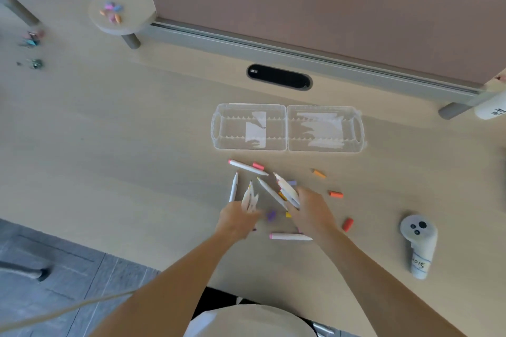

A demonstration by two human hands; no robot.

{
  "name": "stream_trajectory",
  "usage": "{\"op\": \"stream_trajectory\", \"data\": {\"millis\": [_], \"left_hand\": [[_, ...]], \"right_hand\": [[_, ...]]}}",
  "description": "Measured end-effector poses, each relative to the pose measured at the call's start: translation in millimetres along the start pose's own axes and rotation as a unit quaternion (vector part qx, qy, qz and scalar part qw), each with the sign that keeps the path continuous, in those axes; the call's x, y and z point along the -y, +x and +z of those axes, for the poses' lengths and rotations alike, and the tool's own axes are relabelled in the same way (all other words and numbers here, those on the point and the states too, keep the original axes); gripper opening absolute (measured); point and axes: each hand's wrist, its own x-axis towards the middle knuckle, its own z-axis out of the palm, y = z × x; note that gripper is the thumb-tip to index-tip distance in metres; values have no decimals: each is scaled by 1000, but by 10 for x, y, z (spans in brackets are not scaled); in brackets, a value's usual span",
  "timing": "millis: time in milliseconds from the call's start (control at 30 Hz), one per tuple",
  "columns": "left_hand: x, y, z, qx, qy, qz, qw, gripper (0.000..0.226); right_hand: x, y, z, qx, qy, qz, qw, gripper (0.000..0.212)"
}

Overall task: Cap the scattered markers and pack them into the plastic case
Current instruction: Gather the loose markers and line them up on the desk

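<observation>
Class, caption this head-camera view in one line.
Both hands, left hand and right hand, gather uncapped markers below an open, empty plastic case.

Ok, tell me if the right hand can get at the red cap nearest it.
Probably yes: the red cap lies alone on bare desk just right of the right hand, though that hand already holds markers.
</observation>
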Motion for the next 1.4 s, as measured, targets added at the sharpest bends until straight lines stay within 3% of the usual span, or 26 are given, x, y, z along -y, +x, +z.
{"op": "stream_trajectory", "data": {"millis": [167, 300, 400, 500, 600, 733, 833, 900, 1000, 1100, 1233, 1400], "left_hand": [[78, -108, -238, 44, -60, 7, 997, 8], [94, -152, -438, 33, -71, -2, 997, 10], [103, -137, -561, 2, -71, 10, 997, 19], [87, -63, -627, -27, -52, 2, 998, 8], [78, 40, -650, -43, -33, -16, 998, 11], [69, 242, -647, -95, 13, -19, 995, 23], [5, 334, -606, -116, 63, 20, 991, 19], [-51, 359, -585, -112, 97, 56, 987, 27], [-76, 415, -573, -95, 139, 61, 984, 35], [-53, 441, -562, -78, 156, 37, 984, 27], [-59, 380, -561, -65, 162, 75, 982, 17], [-117, 407, -705, -85, 196, 167, 962, 15]], "right_hand": [[219, 286, 250, 26, -151, -31, 988, 16], [325, 391, 330, 28, -173, -25, 984, 20], [365, 409, 322, 31, -127, -16, 991, 18], [326, 314, 237, 7, 54, 62, 997, 21], [217, 143, 139, -15, 260, 170, 950, 20], [-16, -109, 153, -41, 413, 278, 866, 12], [-84, -317, 238, -110, 554, 328, 757, 10], [-115, -425, 291, -142, 606, 359, 695, 13], [-148, -541, 367, -147, 637, 396, 644, 16], [-133, -601, 485, -152, 647, 423, 615, 8], [-33, -593, 624, -171, 638, 447, 603, 16], [53, -519, 823, -188, 555, 482, 652, 30]]}}
